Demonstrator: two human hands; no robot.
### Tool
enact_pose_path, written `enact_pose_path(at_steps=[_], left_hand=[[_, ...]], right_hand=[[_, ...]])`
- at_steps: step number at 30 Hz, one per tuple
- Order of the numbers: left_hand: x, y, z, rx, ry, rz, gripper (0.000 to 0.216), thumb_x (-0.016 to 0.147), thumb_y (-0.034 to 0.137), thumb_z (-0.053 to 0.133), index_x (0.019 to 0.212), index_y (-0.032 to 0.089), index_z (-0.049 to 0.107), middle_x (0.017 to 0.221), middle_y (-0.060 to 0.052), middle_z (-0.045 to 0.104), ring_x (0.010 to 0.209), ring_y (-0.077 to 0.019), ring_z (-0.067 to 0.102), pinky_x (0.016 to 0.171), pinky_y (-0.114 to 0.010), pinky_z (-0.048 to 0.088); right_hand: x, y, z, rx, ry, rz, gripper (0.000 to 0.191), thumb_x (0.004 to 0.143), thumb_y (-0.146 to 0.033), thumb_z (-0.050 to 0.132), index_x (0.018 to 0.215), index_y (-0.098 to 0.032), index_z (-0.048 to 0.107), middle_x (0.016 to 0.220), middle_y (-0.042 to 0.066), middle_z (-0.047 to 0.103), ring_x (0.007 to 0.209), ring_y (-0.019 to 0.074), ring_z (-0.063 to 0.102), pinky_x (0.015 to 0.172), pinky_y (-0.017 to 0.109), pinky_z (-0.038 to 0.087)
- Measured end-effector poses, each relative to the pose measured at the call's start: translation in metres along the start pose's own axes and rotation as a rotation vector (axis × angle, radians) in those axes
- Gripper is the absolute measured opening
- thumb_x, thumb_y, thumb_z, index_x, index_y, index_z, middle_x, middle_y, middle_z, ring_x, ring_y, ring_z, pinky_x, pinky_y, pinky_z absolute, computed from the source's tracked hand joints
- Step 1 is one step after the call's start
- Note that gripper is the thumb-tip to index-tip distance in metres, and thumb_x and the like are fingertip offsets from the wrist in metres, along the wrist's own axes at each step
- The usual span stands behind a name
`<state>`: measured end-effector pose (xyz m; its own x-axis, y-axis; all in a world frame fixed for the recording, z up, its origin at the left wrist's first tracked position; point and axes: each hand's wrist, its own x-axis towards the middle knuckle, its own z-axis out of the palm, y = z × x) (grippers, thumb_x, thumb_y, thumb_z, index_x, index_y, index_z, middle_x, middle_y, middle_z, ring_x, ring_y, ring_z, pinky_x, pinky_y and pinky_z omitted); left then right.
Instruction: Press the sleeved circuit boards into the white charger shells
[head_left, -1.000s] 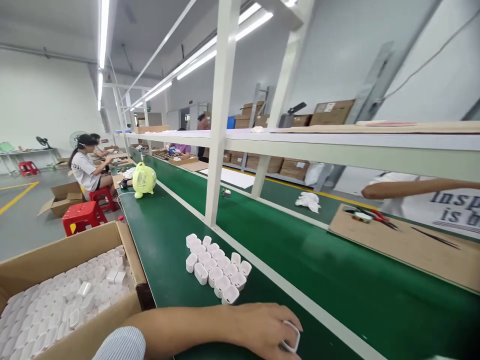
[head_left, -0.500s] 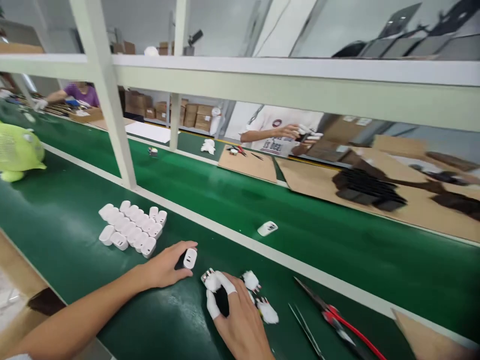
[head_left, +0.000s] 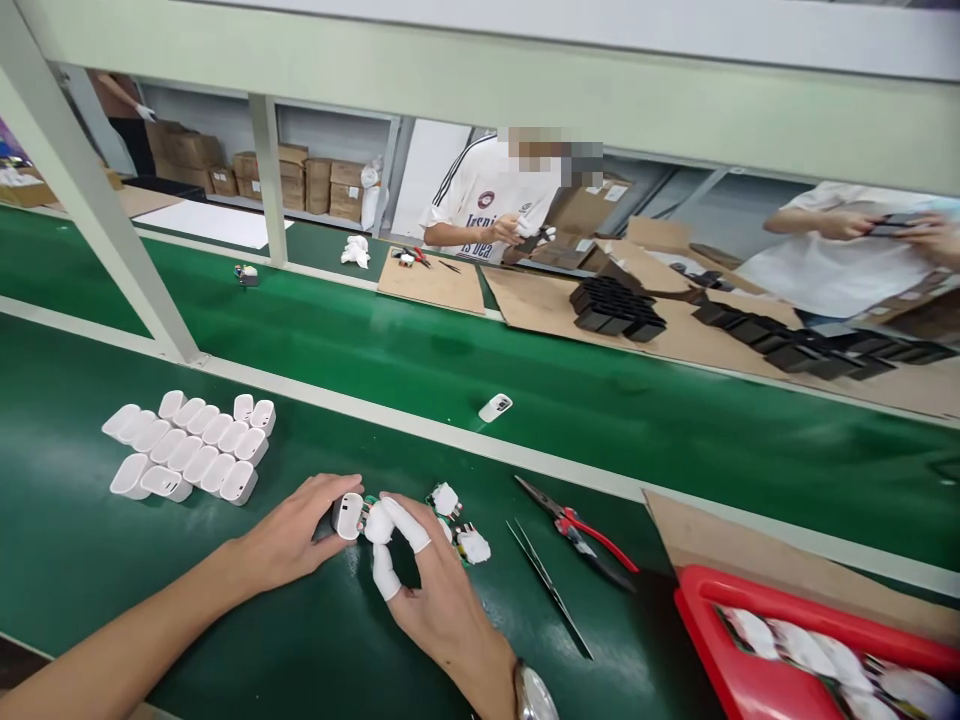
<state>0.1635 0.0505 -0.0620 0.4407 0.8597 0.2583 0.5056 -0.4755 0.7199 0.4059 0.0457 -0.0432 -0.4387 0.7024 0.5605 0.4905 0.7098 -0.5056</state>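
My left hand [head_left: 319, 525] is closed around a white plastic charger housing [head_left: 349, 515], its open end facing right. Between the thumb and forefinger of my right hand [head_left: 427, 570], both in white finger cots, sits a small circuit board assembly [head_left: 377, 524] with a white-wrapped top and green edge. The board is right at the housing's mouth; whether it has entered cannot be made out. More white-wrapped circuit boards [head_left: 472, 545] lie just beyond my right hand. A block of several white housings [head_left: 191, 445] stands to the left.
Tweezers [head_left: 551, 590] and red-handled pliers [head_left: 574, 530] lie to the right. A red tray [head_left: 697, 610] holds more boards at lower right. One housing [head_left: 496, 407] lies on the green belt [head_left: 360, 345]. Across it, two people handle parts near black cases [head_left: 619, 308].
My right hand has brought the circuit board leftward up to the housing in my left hand. The view has turned right and down, bringing the red tray into sight.
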Motion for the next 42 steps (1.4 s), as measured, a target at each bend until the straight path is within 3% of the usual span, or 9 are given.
enact_pose_path(at_steps=[7,16,23,36,40,42], left_hand=[[-0.001,-0.003,-0.003,0.036,-0.02,-0.063,0.07,0.103,0.026,0.066,0.162,0.038,0.03,0.147,-0.006,0.062,0.137,-0.0275,0.059,0.115,-0.049,0.053],[0.0,-0.001,0.0,0.018,-0.067,-0.025,0.069,0.105,0.019,0.061,0.163,0.037,0.028,0.148,-0.008,0.06,0.137,-0.0277,0.055,0.113,-0.05,0.054],[0.002,0.003,-0.002,0.061,-0.064,-0.02,0.076,0.102,0.015,0.062,0.165,0.036,0.024,0.148,-0.007,0.062,0.139,-0.027,0.054,0.112,-0.048,0.055],[0.003,0.007,0.001,0.117,-0.087,0.022,0.071,0.102,0.016,0.061,0.163,0.033,0.028,0.146,-0.008,0.066,0.129,-0.0287,0.062,0.107,-0.049,0.054],[0.003,0.005,0.001,0.001,-0.142,-0.066,0.07,0.105,0.023,0.059,0.164,0.037,0.025,0.152,-0.005,0.062,0.136,-0.0274,0.06,0.112,-0.048,0.053],[0.003,0.005,-0.001,-0.105,-0.192,-0.146,0.072,0.105,0.027,0.06,0.165,0.038,0.021,0.157,-0.004,0.058,0.142,-0.0261,0.058,0.114,-0.046,0.052]], right_hand=[[0.001,0.0,-0.003,0.001,-0.019,0.046,0.06,0.099,-0.007,0.051,0.155,-0.025,0.039,0.128,0.012,0.065,0.121,0.0272,0.062,0.104,0.051,0.057],[-0.001,-0.004,-0.003,-0.086,-0.093,-0.065,0.05,0.1,-0.005,0.052,0.148,-0.018,0.05,0.141,0.018,0.059,0.127,0.0287,0.062,0.1,0.044,0.062],[-0.001,-0.003,-0.004,-0.077,-0.134,-0.022,0.055,0.101,-0.006,0.05,0.155,-0.018,0.041,0.133,0.015,0.064,0.123,0.0275,0.064,0.102,0.046,0.062],[-0.001,-0.005,-0.003,-0.114,-0.193,-0.052,0.047,0.101,-0.005,0.049,0.147,-0.013,0.047,0.135,0.019,0.065,0.123,0.0309,0.064,0.099,0.049,0.064],[-0.005,-0.002,-0.003,-0.112,-0.155,-0.011,0.05,0.107,-0.018,0.054,0.155,-0.017,0.04,0.146,0.02,0.06,0.132,0.0316,0.062,0.102,0.051,0.063],[-0.006,0.0,-0.004,-0.109,-0.148,-0.025,0.048,0.105,-0.02,0.059,0.152,-0.019,0.046,0.149,0.018,0.058,0.133,0.0312,0.062,0.104,0.051,0.063]])
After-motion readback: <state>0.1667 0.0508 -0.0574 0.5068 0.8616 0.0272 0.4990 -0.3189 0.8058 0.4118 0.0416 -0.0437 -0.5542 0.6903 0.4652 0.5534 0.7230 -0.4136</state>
